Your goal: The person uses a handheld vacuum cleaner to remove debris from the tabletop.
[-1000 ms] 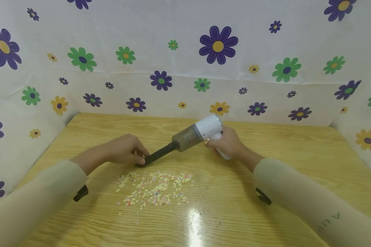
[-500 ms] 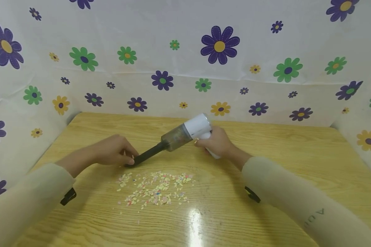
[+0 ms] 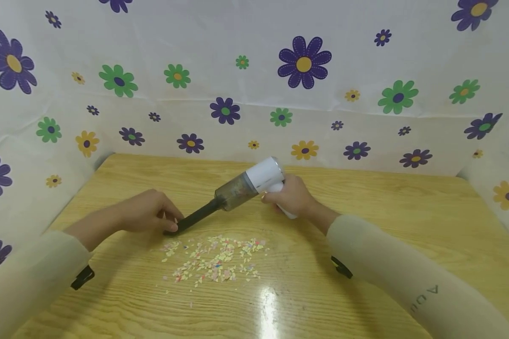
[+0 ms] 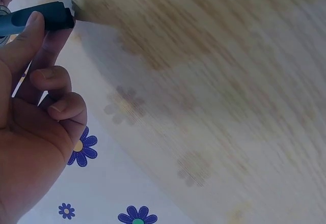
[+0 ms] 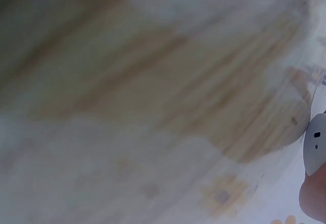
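- At the ten o'clock edge of the scrap patch: front end of a black nozzle, just beside the nearest scraps; clock laid flat on the table, twelve toward the flower-printed sheet, six toward the wearer
- Handheld vacuum, one: white rear end, smoky clear barrel, nozzle in front; located beyond the scraps, barrel near one o'clock from the patch's middle
- Long axis: slantwise, rear end toward two o'clock, nozzle toward eight; seemingly tilted down to the nozzle; whether its end touches the wood, cannot tell
- Left hand: at ten o'clock from the patch; pinches the nozzle close to its front end, thumb against the tube, as the left wrist view confirms
- Right hand: toward two o'clock; grips the white handle under the rear end; right wrist view gives only a portion of hand beside a white surface
- Nearer hand to the scraps: left; right hand well apart from them
- Bearings to the scraps: about four o'clock from the left hand, between seven and eight from the right
- Governing relation, by judgement: nozzle aims past the scraps, not at them, with most of the patch at four o'clock from its end
- Scraps: small, mostly pale yellow, some pink, few blue, loosely spread
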The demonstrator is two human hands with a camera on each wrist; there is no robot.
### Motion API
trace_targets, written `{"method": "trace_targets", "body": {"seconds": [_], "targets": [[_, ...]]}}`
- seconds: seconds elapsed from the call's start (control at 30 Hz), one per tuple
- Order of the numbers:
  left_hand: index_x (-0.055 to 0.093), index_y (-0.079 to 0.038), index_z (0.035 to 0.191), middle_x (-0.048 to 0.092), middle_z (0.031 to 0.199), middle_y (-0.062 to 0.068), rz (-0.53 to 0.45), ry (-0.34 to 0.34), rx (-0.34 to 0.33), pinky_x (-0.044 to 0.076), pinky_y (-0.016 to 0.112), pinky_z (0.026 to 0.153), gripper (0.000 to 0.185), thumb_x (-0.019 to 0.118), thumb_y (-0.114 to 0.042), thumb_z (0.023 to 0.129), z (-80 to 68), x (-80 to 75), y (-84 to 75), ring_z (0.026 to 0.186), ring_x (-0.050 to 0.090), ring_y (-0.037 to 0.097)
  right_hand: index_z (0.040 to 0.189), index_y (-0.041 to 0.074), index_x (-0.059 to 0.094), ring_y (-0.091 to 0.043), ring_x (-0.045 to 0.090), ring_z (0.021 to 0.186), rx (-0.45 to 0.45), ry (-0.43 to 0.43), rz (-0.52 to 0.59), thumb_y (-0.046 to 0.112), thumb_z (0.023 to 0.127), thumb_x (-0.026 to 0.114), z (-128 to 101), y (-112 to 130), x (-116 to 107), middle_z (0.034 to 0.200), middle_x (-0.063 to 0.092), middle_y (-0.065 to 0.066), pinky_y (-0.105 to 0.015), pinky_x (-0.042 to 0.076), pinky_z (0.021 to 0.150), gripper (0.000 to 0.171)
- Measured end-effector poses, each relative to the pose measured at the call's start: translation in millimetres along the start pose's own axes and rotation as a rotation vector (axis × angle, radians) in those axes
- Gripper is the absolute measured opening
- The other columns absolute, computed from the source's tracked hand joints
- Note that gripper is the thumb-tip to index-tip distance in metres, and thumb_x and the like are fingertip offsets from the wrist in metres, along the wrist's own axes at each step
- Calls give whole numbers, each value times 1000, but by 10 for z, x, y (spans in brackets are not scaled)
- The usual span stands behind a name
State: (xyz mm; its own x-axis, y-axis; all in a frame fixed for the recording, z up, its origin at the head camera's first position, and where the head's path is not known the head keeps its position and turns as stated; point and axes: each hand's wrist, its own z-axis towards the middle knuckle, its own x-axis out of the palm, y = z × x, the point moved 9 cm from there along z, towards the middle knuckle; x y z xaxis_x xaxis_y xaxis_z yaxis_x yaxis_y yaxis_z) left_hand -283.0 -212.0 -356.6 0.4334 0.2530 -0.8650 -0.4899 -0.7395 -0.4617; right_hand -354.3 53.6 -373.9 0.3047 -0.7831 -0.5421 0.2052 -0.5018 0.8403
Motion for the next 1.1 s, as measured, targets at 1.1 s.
{"method": "trace_targets", "body": {"seconds": [1.1], "targets": [[79, -13, 98, 70, 79, -15, -63, 52, 76, 51, 23, 64, 12, 76, -18, 87, -278, 75, -92, 69, 58, -3, 97, 1, 62, -18, 57, 52, -46, 64, 8, 18, 77, 75, -43, 139, 230, 65, 62, -8, -30, 50, 51, 29]]}}
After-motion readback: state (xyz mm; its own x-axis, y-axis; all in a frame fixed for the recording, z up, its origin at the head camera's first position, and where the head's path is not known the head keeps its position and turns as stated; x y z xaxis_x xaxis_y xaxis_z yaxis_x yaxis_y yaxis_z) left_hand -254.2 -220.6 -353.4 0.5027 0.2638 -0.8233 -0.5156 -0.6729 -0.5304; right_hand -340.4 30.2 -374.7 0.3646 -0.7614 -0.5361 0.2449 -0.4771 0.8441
